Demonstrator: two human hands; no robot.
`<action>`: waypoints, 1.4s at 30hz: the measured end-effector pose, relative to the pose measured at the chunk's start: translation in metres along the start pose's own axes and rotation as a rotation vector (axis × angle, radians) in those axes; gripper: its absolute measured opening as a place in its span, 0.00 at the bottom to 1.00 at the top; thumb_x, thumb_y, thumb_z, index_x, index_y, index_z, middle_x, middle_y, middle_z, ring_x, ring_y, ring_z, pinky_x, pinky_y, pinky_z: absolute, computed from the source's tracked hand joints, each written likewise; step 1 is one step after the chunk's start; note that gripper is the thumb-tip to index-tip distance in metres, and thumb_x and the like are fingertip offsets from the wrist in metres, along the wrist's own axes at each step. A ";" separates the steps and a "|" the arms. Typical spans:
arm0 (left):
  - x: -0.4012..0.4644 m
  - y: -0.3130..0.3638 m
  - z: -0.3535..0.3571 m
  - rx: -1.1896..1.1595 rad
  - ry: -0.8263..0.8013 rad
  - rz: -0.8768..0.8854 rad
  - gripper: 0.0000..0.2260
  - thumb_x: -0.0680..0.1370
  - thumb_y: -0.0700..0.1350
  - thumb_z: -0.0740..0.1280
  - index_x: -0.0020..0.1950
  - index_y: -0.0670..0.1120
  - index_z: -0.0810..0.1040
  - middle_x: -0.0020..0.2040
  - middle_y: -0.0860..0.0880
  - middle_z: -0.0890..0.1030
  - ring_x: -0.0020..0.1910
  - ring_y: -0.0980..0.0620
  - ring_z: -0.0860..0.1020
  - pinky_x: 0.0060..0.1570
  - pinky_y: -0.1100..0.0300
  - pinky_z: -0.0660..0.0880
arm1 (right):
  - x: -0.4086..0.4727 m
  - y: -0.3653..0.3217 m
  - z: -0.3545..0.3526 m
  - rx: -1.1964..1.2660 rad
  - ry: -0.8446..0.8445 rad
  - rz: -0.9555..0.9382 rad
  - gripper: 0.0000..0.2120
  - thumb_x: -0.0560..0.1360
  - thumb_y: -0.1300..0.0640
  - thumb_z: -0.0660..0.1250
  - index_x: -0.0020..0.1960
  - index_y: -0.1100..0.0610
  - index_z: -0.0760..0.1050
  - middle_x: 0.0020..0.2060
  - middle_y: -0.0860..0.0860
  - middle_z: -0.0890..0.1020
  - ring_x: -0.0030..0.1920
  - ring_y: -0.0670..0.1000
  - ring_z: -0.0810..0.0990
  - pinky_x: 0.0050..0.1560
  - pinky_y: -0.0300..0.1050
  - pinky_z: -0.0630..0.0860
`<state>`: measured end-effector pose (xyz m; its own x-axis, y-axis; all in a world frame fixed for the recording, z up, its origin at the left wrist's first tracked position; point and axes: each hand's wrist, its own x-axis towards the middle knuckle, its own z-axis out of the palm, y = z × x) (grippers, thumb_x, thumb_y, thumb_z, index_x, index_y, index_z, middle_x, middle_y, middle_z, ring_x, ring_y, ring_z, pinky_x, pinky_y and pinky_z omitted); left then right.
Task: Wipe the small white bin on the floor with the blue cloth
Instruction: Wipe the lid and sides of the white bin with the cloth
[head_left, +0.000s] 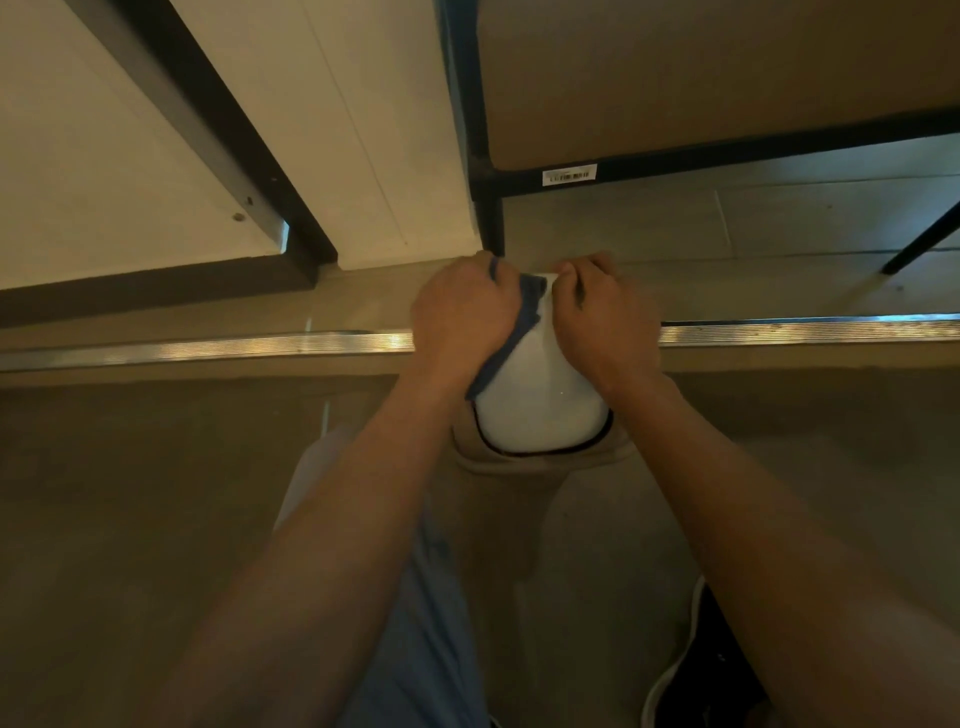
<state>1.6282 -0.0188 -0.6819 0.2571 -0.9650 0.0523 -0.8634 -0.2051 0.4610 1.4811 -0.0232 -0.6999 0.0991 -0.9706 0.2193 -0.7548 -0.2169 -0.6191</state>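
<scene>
Wiping is under way: the left hand (460, 312) presses the cloth (519, 325) against the bin (540, 410), grip closed on it; the right hand (602, 312), fingers curled, steadies the bin's top. Next, probably the lower sides.

bin (540, 410): white, smooth, looks like plastic with a faint sheen
cloth (522, 312): blue fabric, matt, soft and creased
floor strip (260, 345): ribbed metal, shiny, catching bright highlights to the left and right of the hands
floor (130, 493): matt, dull grey-brown, smooth near; tile-like with thin joints far right
frame (485, 156): black, matt bars, probably metal
label (570, 175): white paper with a printed barcode
panel (332, 130): white, smooth, matt
shoe (691, 670): black upper, matt, with a white edge
</scene>
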 end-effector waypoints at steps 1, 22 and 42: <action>-0.006 0.004 0.003 0.085 0.034 0.061 0.17 0.84 0.54 0.53 0.56 0.48 0.79 0.51 0.46 0.82 0.51 0.45 0.80 0.49 0.52 0.74 | 0.000 0.000 0.001 0.005 0.007 0.004 0.17 0.82 0.52 0.53 0.56 0.56 0.79 0.54 0.55 0.79 0.44 0.54 0.79 0.43 0.45 0.71; 0.029 -0.017 -0.010 0.112 -0.231 0.160 0.19 0.83 0.58 0.51 0.51 0.49 0.77 0.49 0.44 0.81 0.46 0.44 0.79 0.50 0.48 0.76 | 0.001 0.003 0.004 0.004 0.014 0.037 0.18 0.83 0.51 0.51 0.57 0.56 0.77 0.54 0.53 0.79 0.43 0.51 0.77 0.46 0.44 0.71; 0.025 -0.034 -0.015 -0.217 -0.240 0.245 0.16 0.85 0.54 0.55 0.58 0.50 0.80 0.52 0.49 0.83 0.50 0.50 0.80 0.56 0.51 0.76 | 0.000 0.000 0.002 -0.022 -0.011 0.073 0.18 0.84 0.51 0.50 0.59 0.56 0.76 0.57 0.53 0.77 0.47 0.53 0.78 0.46 0.44 0.71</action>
<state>1.6705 -0.0331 -0.6835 -0.0755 -0.9971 -0.0129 -0.7679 0.0499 0.6386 1.4826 -0.0230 -0.7011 0.0500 -0.9849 0.1658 -0.7746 -0.1430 -0.6161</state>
